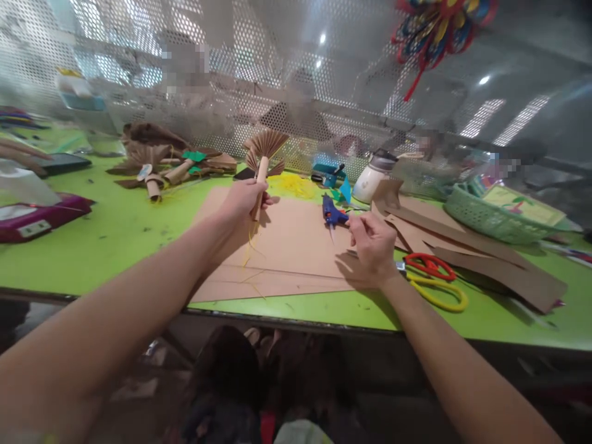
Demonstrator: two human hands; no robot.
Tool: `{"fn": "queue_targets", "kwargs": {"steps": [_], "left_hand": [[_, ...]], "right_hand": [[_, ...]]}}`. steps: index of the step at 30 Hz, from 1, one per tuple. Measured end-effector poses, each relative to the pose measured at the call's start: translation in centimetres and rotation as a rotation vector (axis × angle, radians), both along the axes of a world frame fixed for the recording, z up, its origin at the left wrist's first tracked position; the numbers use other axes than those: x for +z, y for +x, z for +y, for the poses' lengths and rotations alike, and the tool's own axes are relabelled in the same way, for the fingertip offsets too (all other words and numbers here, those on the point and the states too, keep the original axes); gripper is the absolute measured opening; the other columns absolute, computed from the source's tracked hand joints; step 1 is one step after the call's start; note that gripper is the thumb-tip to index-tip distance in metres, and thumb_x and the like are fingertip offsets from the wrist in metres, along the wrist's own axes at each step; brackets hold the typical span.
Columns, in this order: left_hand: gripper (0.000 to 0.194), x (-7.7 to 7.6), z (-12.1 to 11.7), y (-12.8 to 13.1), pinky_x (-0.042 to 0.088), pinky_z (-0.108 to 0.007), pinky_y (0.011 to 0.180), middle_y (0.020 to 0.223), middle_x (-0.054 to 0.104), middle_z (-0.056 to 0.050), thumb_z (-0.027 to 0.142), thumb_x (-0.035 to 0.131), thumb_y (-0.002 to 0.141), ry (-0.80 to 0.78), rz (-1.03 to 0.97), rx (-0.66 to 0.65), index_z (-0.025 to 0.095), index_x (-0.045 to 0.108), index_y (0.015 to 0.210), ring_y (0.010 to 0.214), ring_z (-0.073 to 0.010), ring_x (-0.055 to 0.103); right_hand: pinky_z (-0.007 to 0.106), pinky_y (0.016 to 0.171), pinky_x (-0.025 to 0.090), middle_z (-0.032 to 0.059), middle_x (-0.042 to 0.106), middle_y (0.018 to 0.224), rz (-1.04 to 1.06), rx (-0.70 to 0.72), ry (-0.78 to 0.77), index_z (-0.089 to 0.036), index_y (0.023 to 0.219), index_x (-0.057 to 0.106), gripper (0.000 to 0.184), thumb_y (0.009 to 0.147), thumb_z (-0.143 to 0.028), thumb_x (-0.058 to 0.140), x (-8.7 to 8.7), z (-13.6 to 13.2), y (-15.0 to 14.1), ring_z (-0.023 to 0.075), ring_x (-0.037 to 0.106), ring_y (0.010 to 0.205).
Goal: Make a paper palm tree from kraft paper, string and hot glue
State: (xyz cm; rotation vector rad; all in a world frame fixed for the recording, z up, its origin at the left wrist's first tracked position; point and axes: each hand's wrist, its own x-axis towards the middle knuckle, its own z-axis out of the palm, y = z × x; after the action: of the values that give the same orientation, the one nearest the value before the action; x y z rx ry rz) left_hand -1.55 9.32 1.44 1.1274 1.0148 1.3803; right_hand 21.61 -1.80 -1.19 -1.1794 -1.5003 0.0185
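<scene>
My left hand (250, 196) is closed round the rolled stem of a brown paper craft figure (263, 163), held upright with a pleated fan at its top. Thin yellow strands (250, 243) hang beneath that hand. My right hand (374, 242) is closed at the handle end of a blue glue gun (333, 213); part of the handle is hidden by the fingers. Brown paper sheets (296, 246) lie flat under both hands. By my right wrist rest scissors (437, 287) with one red and one yellow handle loop, their blades mostly covered by the hand.
Several brown paper figures (171, 169) lie at the back left. Yellow shreds (293, 185), a white jug (375, 176) and a green basket (504, 216) stand along the back. Cut brown paper (504, 277) lies right, a purple box (46, 219) left. Beside it shows another person's hand (21, 151).
</scene>
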Motion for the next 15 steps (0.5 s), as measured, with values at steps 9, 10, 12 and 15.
{"fn": "queue_targets", "kwargs": {"steps": [9,10,12,15], "left_hand": [[0.003,-0.9,-0.3,0.1,0.049,-0.026,0.050,0.073,0.066,-0.009,0.011,0.054,0.083,-0.030,0.032,-0.085,0.014,0.056,0.085,0.055,-0.0145,0.060],[0.003,-0.9,-0.4,0.0,0.049,-0.025,0.051,0.074,0.067,-0.009,0.012,0.055,0.083,-0.034,0.034,-0.092,0.014,0.056,0.085,0.056,-0.0145,0.061],[0.003,-0.9,-0.6,-0.1,0.049,-0.023,0.051,0.074,0.068,-0.009,0.013,0.056,0.083,-0.044,0.038,-0.094,0.014,0.057,0.085,0.058,-0.0145,0.062],[0.004,-0.8,-0.8,-0.4,0.048,-0.022,0.047,0.071,0.067,-0.009,0.014,0.056,0.084,-0.060,0.051,-0.082,0.014,0.058,0.080,0.057,-0.0142,0.061]], "right_hand": [[0.028,0.063,0.033,-0.0030,0.041,0.059,-0.151,0.042,0.105,-0.020,0.057,0.044,0.035,0.090,-0.031,0.051,0.1,-0.2,-1.3,0.0128,0.038,0.059],[0.028,0.063,0.033,-0.0031,0.041,0.059,-0.150,0.044,0.108,-0.020,0.058,0.044,0.035,0.090,-0.030,0.051,0.1,-0.2,-1.3,0.0128,0.038,0.059],[0.028,0.062,0.033,-0.0033,0.040,0.059,-0.148,0.055,0.110,-0.020,0.058,0.044,0.035,0.091,-0.030,0.050,0.2,-0.3,-1.3,0.0125,0.038,0.058],[0.027,0.058,0.032,-0.0036,0.040,0.060,-0.150,0.082,0.106,-0.020,0.059,0.044,0.034,0.091,-0.028,0.049,0.2,-0.4,-1.5,0.0116,0.038,0.056]]}}
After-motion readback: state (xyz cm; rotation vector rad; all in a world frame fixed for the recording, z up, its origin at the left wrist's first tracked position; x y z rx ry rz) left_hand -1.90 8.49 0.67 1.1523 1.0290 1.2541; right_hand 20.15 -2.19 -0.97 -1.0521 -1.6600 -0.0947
